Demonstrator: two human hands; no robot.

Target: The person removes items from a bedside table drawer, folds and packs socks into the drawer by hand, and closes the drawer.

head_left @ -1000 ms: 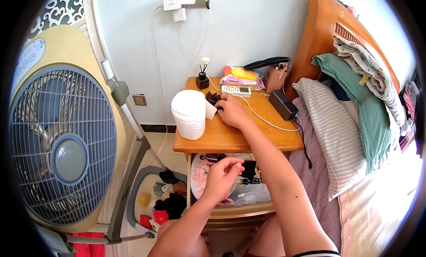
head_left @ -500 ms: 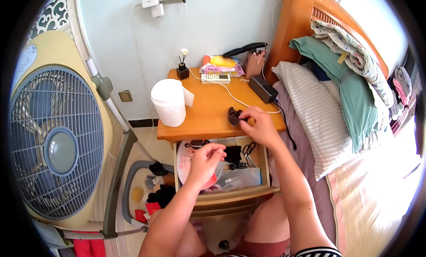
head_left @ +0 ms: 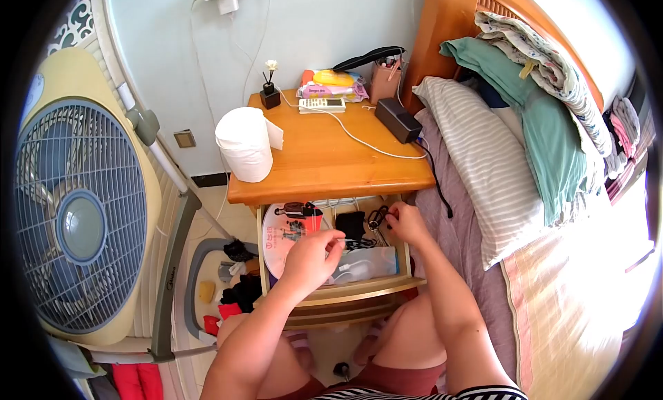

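Observation:
My right hand (head_left: 409, 224) is inside the open drawer (head_left: 373, 287) at its right side, fingers pinched together beside the dark handles of the scissors (head_left: 375, 218). What those fingers hold, if anything, is hidden. Over the drawer's middle is my left hand (head_left: 311, 262), its fingertips closed together; I cannot make out anything in them. Beneath it lies a round pink-and-white printed sheet (head_left: 276, 231). A black pouch-like item (head_left: 350, 224) sits between the hands. Nearer the drawer front is a clear bag (head_left: 369, 265) with a white cable inside.
On the wooden nightstand (head_left: 324, 158) stand a tissue roll (head_left: 243, 144), a small diffuser (head_left: 270, 96), a remote (head_left: 322, 106), a black box (head_left: 398, 121) and a pink pen holder (head_left: 384, 81). A large fan (head_left: 83, 213) is at left, the bed with a striped pillow (head_left: 483, 165) at right.
My right hand has moved from the nightstand top down into the drawer. The dark brown bunched item it held no longer shows on the top. My left hand stays over the drawer.

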